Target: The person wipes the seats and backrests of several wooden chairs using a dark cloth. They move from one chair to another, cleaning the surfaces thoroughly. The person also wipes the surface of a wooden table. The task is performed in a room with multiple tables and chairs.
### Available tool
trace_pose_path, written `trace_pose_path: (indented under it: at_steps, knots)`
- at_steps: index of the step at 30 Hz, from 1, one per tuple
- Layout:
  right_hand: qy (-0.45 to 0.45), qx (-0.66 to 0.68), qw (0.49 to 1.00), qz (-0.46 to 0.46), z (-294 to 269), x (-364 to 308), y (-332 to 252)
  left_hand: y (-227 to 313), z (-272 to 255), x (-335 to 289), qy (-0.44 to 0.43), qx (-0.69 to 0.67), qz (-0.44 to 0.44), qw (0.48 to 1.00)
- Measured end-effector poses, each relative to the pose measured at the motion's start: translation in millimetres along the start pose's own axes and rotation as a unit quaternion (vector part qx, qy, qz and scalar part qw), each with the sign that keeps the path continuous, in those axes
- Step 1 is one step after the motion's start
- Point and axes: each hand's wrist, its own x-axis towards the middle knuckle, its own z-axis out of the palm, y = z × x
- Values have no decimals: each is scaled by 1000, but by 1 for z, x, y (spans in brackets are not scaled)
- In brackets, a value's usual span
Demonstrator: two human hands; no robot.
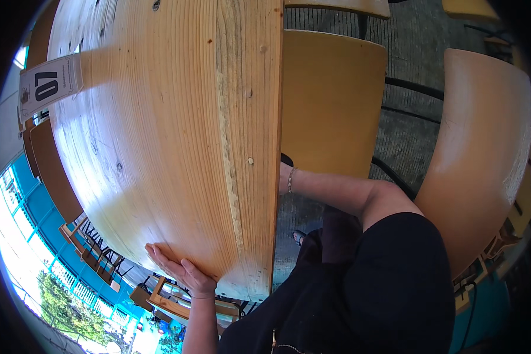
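Note:
My left hand (182,272) lies on the near part of a varnished wooden table (177,130), fingers stretched out and nothing in them. My right hand (285,176), with a bracelet (292,180) at the wrist, reaches in at the table's right edge. The tabletop hides its fingers, so what it holds or touches does not show. Just above it a small dark rounded shape (287,159) shows by the edge, too covered to name. Closest to that hand is a tan wooden chair seat (333,97), tucked partly under the table.
A curved wooden chair back (484,147) stands at my right, with dark metal bars (416,88) near the floor (412,134). On the table's far left stands a clear sign holder with a card (50,85). More wooden chairs (56,171) line the left, before a turquoise wall.

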Motion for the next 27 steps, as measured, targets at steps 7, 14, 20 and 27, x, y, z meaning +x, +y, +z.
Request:
trace_pose_path:
  at_steps: [7, 14, 20, 27]
  knots:
    - [75, -52, 992, 92, 26, 69, 0, 0, 2, 3, 16, -25, 3, 1000]
    - [132, -62, 984, 105, 58, 3, -47, -1, 3, 4, 22, -29, 13, 999]
    - [32, -11, 894, 447, -43, -155, -58, -6, 0, -6, 28, -19, 8, 999]
    - [263, -189, 658, 680, -76, -119, 95, -3, 2, 0, 31, -5, 20, 999]
